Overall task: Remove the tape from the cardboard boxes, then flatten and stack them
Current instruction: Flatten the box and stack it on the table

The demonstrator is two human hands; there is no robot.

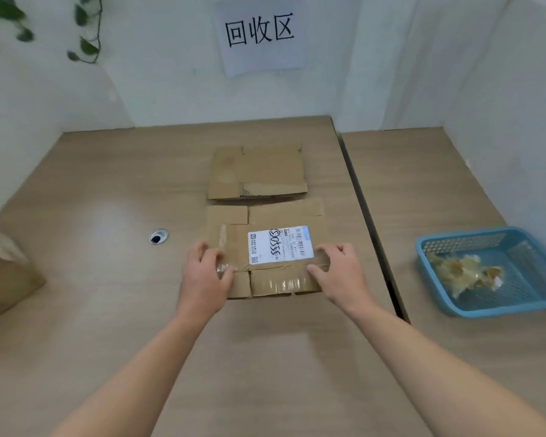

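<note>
Pinching opposite side edges of labelled box [281, 246], both hands [203, 274] [339, 272]

White walls [170, 89] with a paper sign [260, 36], two wooden tabletops [107, 190], possibly ivy leaves [85, 33].
</note>
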